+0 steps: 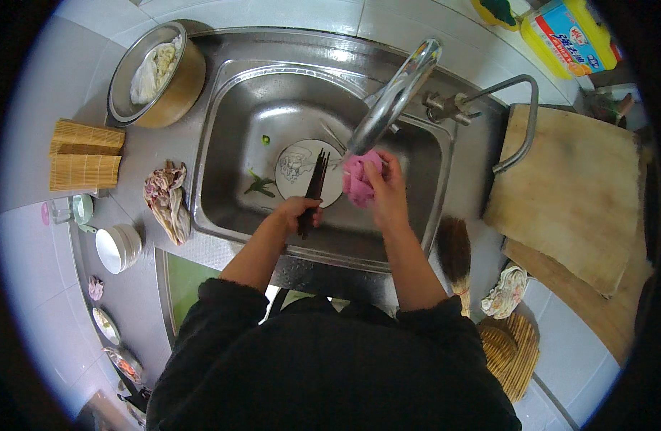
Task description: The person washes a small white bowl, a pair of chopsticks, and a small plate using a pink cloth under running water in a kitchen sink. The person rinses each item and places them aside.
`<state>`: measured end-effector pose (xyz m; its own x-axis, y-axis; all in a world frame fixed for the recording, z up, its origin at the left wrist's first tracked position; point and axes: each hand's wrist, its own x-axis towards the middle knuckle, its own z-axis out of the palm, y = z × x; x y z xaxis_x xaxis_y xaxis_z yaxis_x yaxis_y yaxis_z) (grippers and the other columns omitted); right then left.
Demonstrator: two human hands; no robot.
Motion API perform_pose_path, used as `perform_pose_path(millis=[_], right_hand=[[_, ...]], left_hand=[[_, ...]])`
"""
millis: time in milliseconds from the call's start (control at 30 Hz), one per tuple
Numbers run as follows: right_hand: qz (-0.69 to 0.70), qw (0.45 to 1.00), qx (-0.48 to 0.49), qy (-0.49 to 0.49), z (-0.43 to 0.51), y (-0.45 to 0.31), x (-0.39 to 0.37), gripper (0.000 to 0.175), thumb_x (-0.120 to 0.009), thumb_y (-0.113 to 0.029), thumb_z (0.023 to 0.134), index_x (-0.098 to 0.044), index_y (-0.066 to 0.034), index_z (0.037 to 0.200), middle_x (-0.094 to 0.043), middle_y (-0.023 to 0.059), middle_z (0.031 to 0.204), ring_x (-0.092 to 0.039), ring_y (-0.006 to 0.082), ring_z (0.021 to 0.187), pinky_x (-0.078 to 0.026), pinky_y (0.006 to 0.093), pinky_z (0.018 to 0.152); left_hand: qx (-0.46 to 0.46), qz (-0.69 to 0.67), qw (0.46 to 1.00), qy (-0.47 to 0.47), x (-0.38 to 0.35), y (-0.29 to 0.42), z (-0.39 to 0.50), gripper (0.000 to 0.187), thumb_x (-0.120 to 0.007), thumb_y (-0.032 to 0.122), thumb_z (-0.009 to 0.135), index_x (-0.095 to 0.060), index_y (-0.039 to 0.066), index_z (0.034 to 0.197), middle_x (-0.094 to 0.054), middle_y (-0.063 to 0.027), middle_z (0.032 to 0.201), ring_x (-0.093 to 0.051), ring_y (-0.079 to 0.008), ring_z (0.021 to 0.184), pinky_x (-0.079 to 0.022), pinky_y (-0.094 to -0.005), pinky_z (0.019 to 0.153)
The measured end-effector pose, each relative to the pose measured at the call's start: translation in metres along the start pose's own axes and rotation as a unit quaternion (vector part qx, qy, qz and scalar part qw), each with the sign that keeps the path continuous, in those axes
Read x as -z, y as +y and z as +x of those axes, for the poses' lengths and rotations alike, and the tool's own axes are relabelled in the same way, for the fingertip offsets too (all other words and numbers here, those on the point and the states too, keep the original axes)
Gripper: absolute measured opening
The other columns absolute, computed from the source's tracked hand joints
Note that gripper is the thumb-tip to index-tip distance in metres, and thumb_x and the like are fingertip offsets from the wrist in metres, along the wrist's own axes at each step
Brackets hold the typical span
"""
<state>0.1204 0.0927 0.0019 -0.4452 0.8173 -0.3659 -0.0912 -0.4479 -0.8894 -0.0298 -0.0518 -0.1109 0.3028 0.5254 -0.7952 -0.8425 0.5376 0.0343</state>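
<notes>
My left hand (300, 211) grips a bundle of dark chopsticks (316, 186) near one end, their other ends pointing up towards the back of the sink. In my right hand (388, 186) is a crumpled pink cloth (361, 178), just below the mouth of the chrome faucet (387, 102). Both hands are over the stainless steel sink (244, 108). Beneath the chopsticks, a round white plate (292, 186) with a dark line pattern lies on the sink floor. A thin metal utensil (333, 134) rests behind it. Green vegetable scraps (260, 184) lie to its left.
A metal pot (171, 102) stands at the back left, near a bamboo mat (85, 156), a crumpled rag (169, 202) and stacked white bowls (117, 249). To the right are a curved metal spout (535, 118), a large cutting board (567, 194), a brush (455, 250) and a yellow detergent bottle (567, 37).
</notes>
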Motion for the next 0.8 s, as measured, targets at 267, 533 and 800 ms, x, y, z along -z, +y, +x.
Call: perform_pose_path(millis=[267,533,800], right_hand=[[-0.259,0.957,0.052,-0.120,0.040,0.105,0.016,0.052,-0.066,-0.028,0.079,-0.045,-0.0064,0.121,-0.053,0.0139,0.111,-0.055,0.0250,0.099,-0.040,0.0355,0.091],[-0.232,0.967,-0.014,-0.100,0.030,0.087,-0.038,0.044,-0.067,-0.033,0.075,-0.054,-0.0010,0.103,-0.062,0.0128,0.091,-0.059,0.0232,0.082,-0.048,0.0343,0.076],[-0.079,0.957,-0.152,-0.235,0.042,0.031,-0.055,0.034,-0.049,-0.030,0.087,-0.062,-0.0062,0.068,-0.054,0.0024,0.056,-0.051,0.0135,0.050,-0.041,0.0268,0.048]], left_hand=[[-0.223,0.125,0.967,0.025,-0.068,-0.027,-0.049,0.014,-0.053,0.006,0.084,-0.048,0.006,0.097,-0.053,-0.0051,0.073,-0.050,-0.0153,0.060,-0.044,-0.0294,0.052],[-0.227,0.116,0.966,0.045,-0.102,-0.045,-0.081,0.016,-0.052,0.012,0.087,-0.042,0.012,0.100,-0.046,-0.0024,0.067,-0.044,-0.0129,0.051,-0.038,-0.0276,0.043],[-0.180,0.102,0.978,0.031,-0.103,-0.039,-0.111,0.013,-0.054,0.018,0.087,-0.043,0.011,0.088,-0.039,0.0021,0.061,-0.035,-0.0094,0.045,-0.030,-0.0248,0.039]])
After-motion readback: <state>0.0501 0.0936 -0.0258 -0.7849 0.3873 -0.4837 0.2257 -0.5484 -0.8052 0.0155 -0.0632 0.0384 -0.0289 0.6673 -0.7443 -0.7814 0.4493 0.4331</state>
